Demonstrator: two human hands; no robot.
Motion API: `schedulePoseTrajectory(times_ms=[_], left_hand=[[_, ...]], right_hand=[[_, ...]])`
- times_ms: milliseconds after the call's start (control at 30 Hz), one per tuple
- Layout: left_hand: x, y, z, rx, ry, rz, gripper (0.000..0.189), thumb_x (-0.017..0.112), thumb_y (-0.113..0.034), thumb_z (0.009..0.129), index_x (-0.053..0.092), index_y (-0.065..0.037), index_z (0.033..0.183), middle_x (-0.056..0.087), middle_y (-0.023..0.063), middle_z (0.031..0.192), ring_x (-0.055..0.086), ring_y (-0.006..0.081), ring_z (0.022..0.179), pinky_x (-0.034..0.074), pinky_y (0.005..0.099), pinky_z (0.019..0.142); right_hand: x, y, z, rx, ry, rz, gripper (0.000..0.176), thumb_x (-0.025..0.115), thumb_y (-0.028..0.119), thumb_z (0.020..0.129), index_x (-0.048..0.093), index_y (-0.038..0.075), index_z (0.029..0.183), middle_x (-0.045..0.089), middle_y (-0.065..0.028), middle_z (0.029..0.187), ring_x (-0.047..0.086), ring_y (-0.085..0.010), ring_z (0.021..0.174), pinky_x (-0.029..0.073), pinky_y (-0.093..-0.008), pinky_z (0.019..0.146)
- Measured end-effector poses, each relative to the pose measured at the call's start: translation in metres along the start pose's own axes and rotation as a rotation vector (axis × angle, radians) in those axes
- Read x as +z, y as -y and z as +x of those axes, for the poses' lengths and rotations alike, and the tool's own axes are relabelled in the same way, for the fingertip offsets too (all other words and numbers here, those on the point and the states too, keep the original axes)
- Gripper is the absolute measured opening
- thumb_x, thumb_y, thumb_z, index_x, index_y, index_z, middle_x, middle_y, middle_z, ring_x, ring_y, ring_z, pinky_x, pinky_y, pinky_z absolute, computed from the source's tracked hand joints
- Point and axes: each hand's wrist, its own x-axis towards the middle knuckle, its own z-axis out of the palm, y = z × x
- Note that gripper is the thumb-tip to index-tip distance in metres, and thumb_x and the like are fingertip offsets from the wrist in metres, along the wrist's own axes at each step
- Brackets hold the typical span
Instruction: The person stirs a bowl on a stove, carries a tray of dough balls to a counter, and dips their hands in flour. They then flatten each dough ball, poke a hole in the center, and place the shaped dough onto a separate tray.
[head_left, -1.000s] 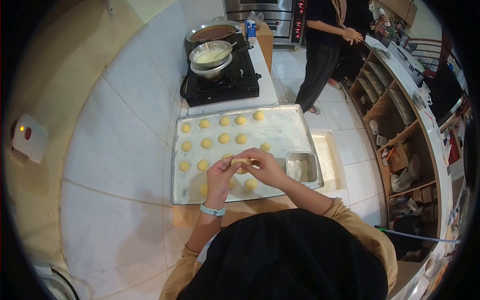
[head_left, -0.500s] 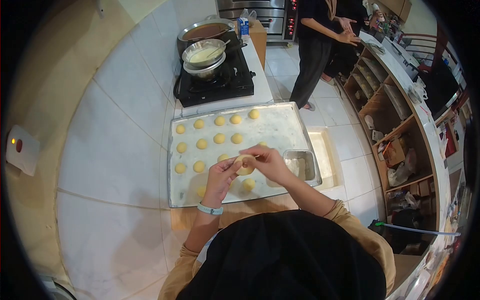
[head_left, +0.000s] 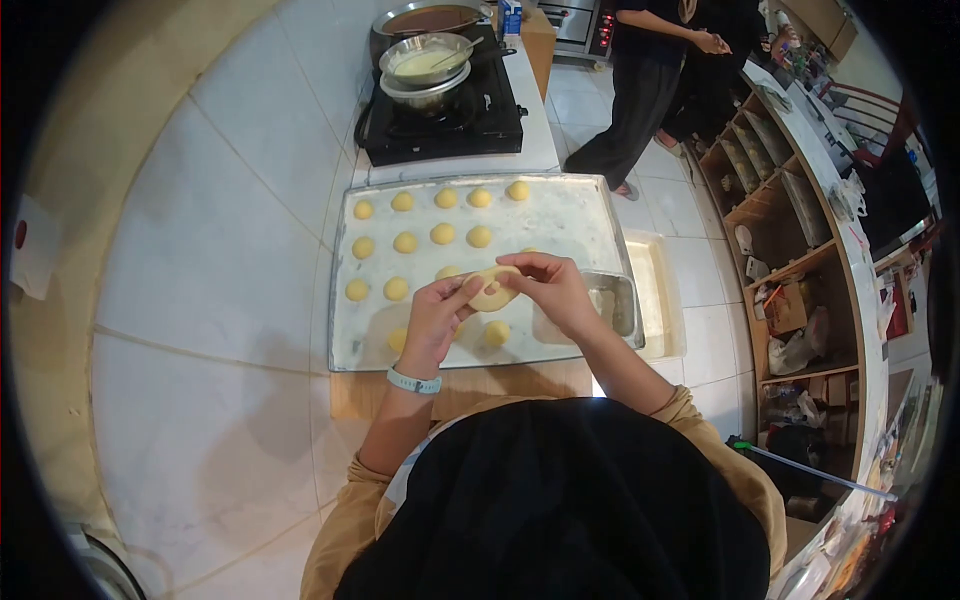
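A flattened piece of pale yellow dough [head_left: 492,296] is held up above the tray between my two hands. My left hand [head_left: 440,312], with a light blue band at the wrist, pinches its left side. The fingers of my right hand [head_left: 552,288] grip the right edge. Beneath them lies a large floured metal tray [head_left: 560,215] with several round dough balls [head_left: 442,233] in rows. Some balls are partly hidden behind my hands. A small metal pan [head_left: 626,318] with whitish flour sits at the tray's right side, close to my right forearm.
Behind the tray stands a black gas stove [head_left: 445,140] with a metal bowl of pale cream [head_left: 425,65] over a pot. A wide pan [head_left: 430,18] holds something brown. Two people [head_left: 640,85] stand near the oven. Wooden shelves [head_left: 800,265] line the right; a tiled wall [head_left: 220,230] the left.
The dough piece looks wider and flatter between my fingers. The camera view has shifted, so the tray and stove appear higher. The nearer person's hands have come together.
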Motion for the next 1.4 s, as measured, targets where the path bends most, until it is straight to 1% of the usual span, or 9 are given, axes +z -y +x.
schedulePoseTrajectory(times_ms=[100, 200, 300, 500, 600, 833, 900, 1000, 1400], left_hand=[[-0.010, 0.006, 0.003, -0.042, 0.053, 0.150, 0.022, 0.062, -0.010, 0.081, 0.059, 0.003, 0.098, 0.063, 0.0090, 0.085, 0.061, 0.0150, 0.079, 0.049, 0.0242, 0.072], [-0.002, 0.005, -0.001, 0.058, -0.034, 0.018, 0.022, 0.063, -0.013, 0.080, 0.060, 0.003, 0.095, 0.063, 0.0082, 0.085, 0.061, 0.0143, 0.078, 0.049, 0.0232, 0.071], [0.003, 0.001, -0.004, -0.062, 0.036, 0.088, 0.021, 0.064, -0.013, 0.080, 0.060, 0.003, 0.093, 0.063, 0.0078, 0.085, 0.061, 0.0141, 0.078, 0.049, 0.0232, 0.071], [0.001, 0.009, -0.004, 0.038, -0.039, 0.020, 0.027, 0.067, -0.016, 0.078, 0.061, 0.004, 0.095, 0.063, 0.0076, 0.085, 0.061, 0.0136, 0.075, 0.049, 0.0238, 0.070], [0.004, 0.008, -0.005, -0.075, 0.031, 0.087, 0.026, 0.066, -0.016, 0.079, 0.061, 0.004, 0.095, 0.063, 0.0076, 0.085, 0.061, 0.0131, 0.075, 0.049, 0.0234, 0.069], [0.005, 0.013, -0.007, -0.021, -0.041, 0.074, 0.026, 0.065, -0.018, 0.079, 0.061, 0.003, 0.095, 0.063, 0.0069, 0.085, 0.061, 0.0125, 0.075, 0.050, 0.0233, 0.069], [0.004, 0.012, -0.006, -0.120, 0.100, 0.112, 0.027, 0.066, -0.018, 0.079, 0.061, 0.004, 0.094, 0.063, 0.0076, 0.085, 0.061, 0.0128, 0.076, 0.050, 0.0239, 0.069], [0.000, 0.019, -0.008, -0.047, -0.015, 0.110, 0.027, 0.066, -0.017, 0.079, 0.061, 0.004, 0.094, 0.063, 0.0080, 0.086, 0.061, 0.0132, 0.077, 0.051, 0.0245, 0.069], [0.010, 0.032, -0.022, -0.196, -0.011, 0.059, 0.027, 0.064, -0.017, 0.080, 0.060, 0.005, 0.095, 0.063, 0.0083, 0.086, 0.062, 0.0144, 0.075, 0.051, 0.0259, 0.068]], right_hand=[[0.010, 0.002, -0.007, -0.060, 0.021, -0.040, 0.025, 0.062, 0.007, 0.080, 0.060, 0.000, 0.103, 0.063, -0.0055, 0.087, 0.059, -0.0095, 0.079, 0.047, -0.0213, 0.071], [-0.003, -0.003, -0.005, -0.007, 0.011, -0.011, 0.025, 0.063, 0.008, 0.080, 0.061, 0.000, 0.103, 0.063, -0.0057, 0.088, 0.058, -0.0090, 0.079, 0.047, -0.0213, 0.070], [-0.001, 0.005, -0.005, 0.012, -0.009, 0.076, 0.025, 0.063, 0.008, 0.079, 0.061, -0.001, 0.103, 0.063, -0.0058, 0.091, 0.058, -0.0088, 0.080, 0.047, -0.0212, 0.071], [-0.009, 0.003, -0.010, 0.030, 0.023, 0.018, 0.026, 0.063, 0.010, 0.080, 0.061, -0.001, 0.103, 0.063, -0.0054, 0.088, 0.057, -0.0079, 0.078, 0.046, -0.0204, 0.069], [-0.005, 0.006, -0.012, 0.042, 0.004, 0.069, 0.027, 0.063, 0.010, 0.080, 0.060, -0.001, 0.105, 0.063, -0.0055, 0.089, 0.057, -0.0080, 0.078, 0.045, -0.0205, 0.069], [-0.013, 0.005, -0.012, 0.072, 0.002, 0.059, 0.025, 0.063, 0.010, 0.080, 0.061, -0.002, 0.102, 0.063, -0.0049, 0.088, 0.057, -0.0084, 0.080, 0.046, -0.0221, 0.071], [-0.005, 0.005, -0.017, 0.085, 0.043, 0.040, 0.024, 0.063, 0.009, 0.079, 0.061, -0.002, 0.101, 0.063, -0.0053, 0.088, 0.057, -0.0088, 0.080, 0.046, -0.0219, 0.073], [-0.007, 0.006, -0.023, 0.048, 0.101, -0.016, 0.024, 0.064, 0.007, 0.079, 0.061, -0.002, 0.101, 0.063, -0.0052, 0.088, 0.057, -0.0088, 0.079, 0.045, -0.0221, 0.072], [-0.015, 0.000, -0.052, 0.230, -0.109, 0.051, 0.027, 0.062, 0.008, 0.080, 0.059, -0.002, 0.104, 0.063, -0.0055, 0.090, 0.058, -0.0097, 0.084, 0.045, -0.0225, 0.078]])
